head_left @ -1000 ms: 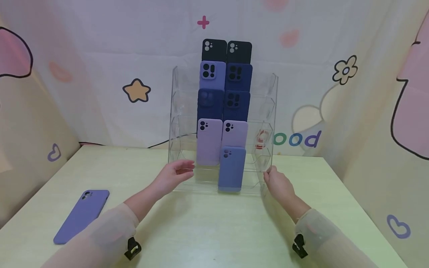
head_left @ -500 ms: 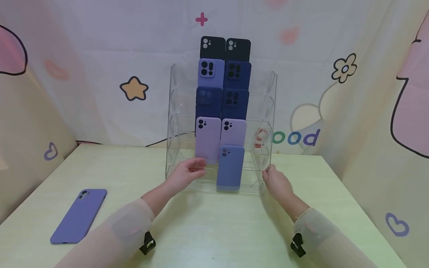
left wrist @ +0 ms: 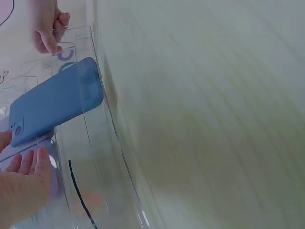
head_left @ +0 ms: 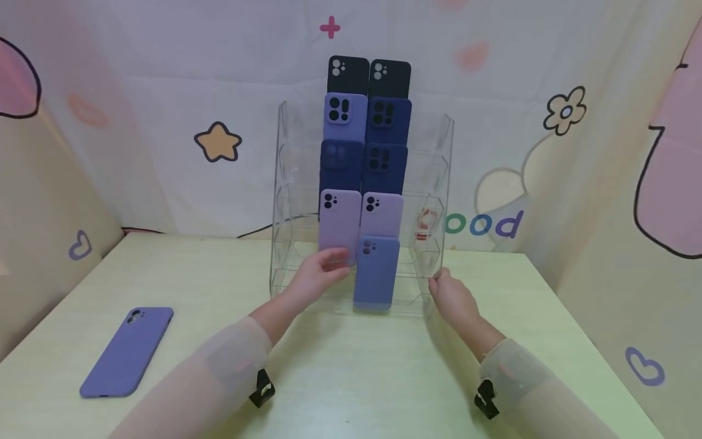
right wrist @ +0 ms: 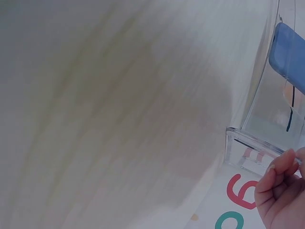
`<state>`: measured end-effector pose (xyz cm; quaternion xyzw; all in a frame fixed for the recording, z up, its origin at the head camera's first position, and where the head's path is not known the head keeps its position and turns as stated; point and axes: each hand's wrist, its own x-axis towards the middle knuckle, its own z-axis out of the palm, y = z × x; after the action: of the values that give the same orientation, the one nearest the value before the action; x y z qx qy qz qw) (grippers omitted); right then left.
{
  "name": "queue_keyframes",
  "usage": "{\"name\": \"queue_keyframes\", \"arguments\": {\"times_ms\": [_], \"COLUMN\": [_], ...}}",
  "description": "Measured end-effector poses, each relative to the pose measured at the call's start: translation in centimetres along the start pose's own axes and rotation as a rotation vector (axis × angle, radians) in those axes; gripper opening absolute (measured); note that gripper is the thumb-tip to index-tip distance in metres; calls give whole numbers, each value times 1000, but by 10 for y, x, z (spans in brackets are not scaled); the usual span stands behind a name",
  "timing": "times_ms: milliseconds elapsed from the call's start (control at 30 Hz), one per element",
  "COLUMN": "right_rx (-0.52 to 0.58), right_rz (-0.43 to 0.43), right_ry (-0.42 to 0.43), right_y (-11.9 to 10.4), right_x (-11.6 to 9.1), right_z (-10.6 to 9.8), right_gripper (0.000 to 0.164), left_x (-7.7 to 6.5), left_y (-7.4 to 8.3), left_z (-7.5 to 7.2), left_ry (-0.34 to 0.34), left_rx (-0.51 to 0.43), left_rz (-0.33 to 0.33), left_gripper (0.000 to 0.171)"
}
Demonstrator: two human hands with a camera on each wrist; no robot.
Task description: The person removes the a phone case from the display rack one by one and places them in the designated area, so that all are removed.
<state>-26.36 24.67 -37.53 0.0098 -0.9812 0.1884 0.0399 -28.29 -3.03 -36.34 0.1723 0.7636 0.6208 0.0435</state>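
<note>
A clear acrylic tiered rack (head_left: 278,201) stands on the table with phone cases in two columns. On its lowest tier, in the right column, leans a blue phone case (head_left: 376,274). My left hand (head_left: 318,274) reaches in front of the rack, thumb and fingers apart, just left of that case. It overlaps the lower part of a lilac phone case (head_left: 340,219); whether it touches either case I cannot tell. In the right wrist view my right hand (right wrist: 283,191) pinches the rack's right side panel near the bottom.
A purple-blue phone case (head_left: 127,353) lies flat on the table at the left. Higher in the rack are navy cases (head_left: 386,167), a periwinkle case (head_left: 345,125) and black cases (head_left: 348,76). A patterned cloth (head_left: 164,152) hangs behind and beside the table.
My left hand has moved right along the rack's front, from its left part toward the blue phone case. The right hand keeps its hold on the rack's side.
</note>
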Motion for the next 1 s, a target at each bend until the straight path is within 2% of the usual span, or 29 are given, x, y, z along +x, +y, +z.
{"name": "queue_keyframes", "arguments": {"times_ms": [433,700,867,1000], "right_rx": [7,13,18,13], "right_rz": [5,4,16,15], "right_ry": [-12,-14,-28,-28], "right_y": [0,0,0,1], "right_x": [1,2,2,3], "right_z": [0,1,0,0], "right_gripper": [23,24,24,24], "left_x": [12,16,19,19], "left_y": [3,6,5,1], "left_z": [18,26,31,32], "left_ry": [12,56,27,1], "left_rx": [-48,71,181,190], "left_rz": [-10,11,-26,-36], "left_gripper": [43,34,26,27]}}
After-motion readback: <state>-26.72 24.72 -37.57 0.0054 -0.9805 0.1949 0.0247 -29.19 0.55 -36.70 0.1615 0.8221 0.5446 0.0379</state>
